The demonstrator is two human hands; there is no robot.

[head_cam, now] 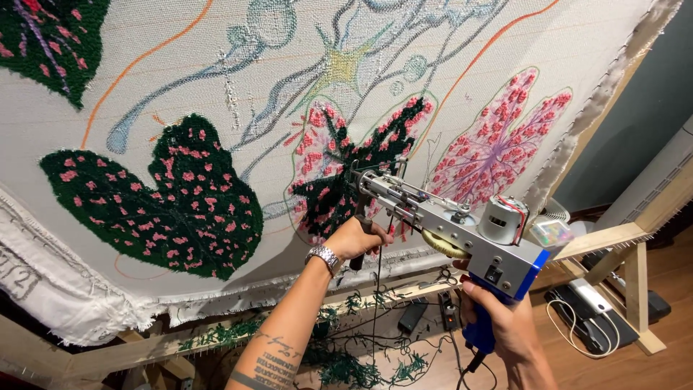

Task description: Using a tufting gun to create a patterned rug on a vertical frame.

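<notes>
A silver and blue tufting gun [462, 231] points at a white cloth [180, 79] stretched on a wooden frame [613, 238]. Its needle end touches a half-filled leaf [339, 173] of dark green yarn with pink spots. My left hand [357, 242], with a metal watch at the wrist, grips the gun's black front handle. My right hand [505, 325] is closed around the blue rear grip. To the left is a fully tufted green leaf [173, 202]; to the right a pink and lilac leaf [498, 141].
Green yarn scraps [346, 365] lie along the lower frame bar and on the wooden floor. Black boxes and cables [426, 314] sit on the floor below. A white device with a cord [588, 310] lies at the right, near the frame's leg [639, 303].
</notes>
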